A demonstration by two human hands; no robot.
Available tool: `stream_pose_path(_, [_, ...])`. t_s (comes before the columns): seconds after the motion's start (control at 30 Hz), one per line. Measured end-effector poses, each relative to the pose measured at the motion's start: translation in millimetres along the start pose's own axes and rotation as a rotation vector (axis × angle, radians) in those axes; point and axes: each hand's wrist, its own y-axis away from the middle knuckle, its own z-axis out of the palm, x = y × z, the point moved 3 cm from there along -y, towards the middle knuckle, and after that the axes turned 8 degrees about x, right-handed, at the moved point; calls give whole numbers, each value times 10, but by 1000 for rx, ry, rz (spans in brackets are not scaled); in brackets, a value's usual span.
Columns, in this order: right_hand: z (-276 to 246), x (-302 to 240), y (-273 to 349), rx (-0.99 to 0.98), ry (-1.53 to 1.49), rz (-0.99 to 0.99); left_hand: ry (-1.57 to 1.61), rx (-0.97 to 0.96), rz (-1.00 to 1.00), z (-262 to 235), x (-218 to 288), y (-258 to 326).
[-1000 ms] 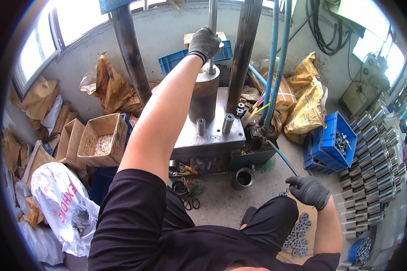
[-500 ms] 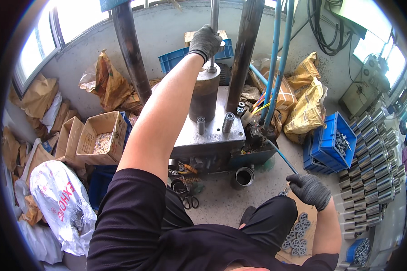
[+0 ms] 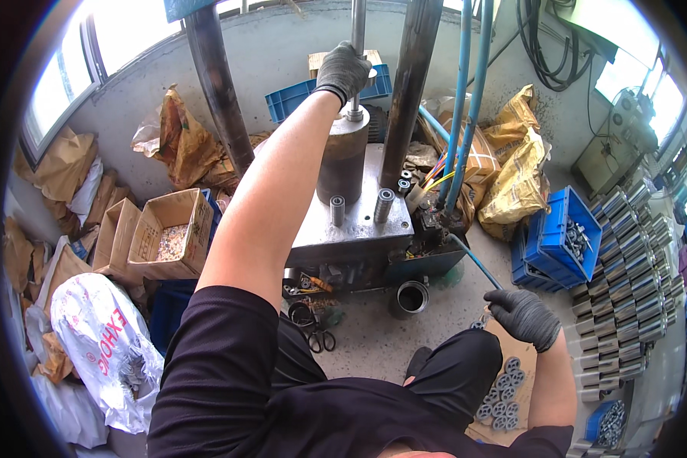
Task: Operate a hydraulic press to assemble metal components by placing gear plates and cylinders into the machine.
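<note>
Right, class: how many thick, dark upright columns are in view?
2. The left column stands to the left of the left hand, its foot hidden behind the forearm; the right column stands to that hand's right. Others may be out of view.

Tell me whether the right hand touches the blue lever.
Touching: the head view shows the right hand closed around the end of the blue lever.

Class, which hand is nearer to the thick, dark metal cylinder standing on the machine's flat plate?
Left. The gloved left hand is just above the cylinder, at the upright silvery rod; the right hand is farther off, lower right, on the slim blue lever.
</note>
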Motion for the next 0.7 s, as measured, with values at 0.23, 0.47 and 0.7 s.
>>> stream_pose_path(0.23, [-127, -152, -40, 349, -74, -30, -41, 9, 21, 29, -17, -13])
stream_pose_path(0.47, [-859, -171, -783, 1075, 237, -240, -27, -48, -3, 31, -31, -32])
stream_pose_path(0.7, [-1380, -45, -1726, 1056, 268, -86, 60, -15, -23, -26, 12, 42])
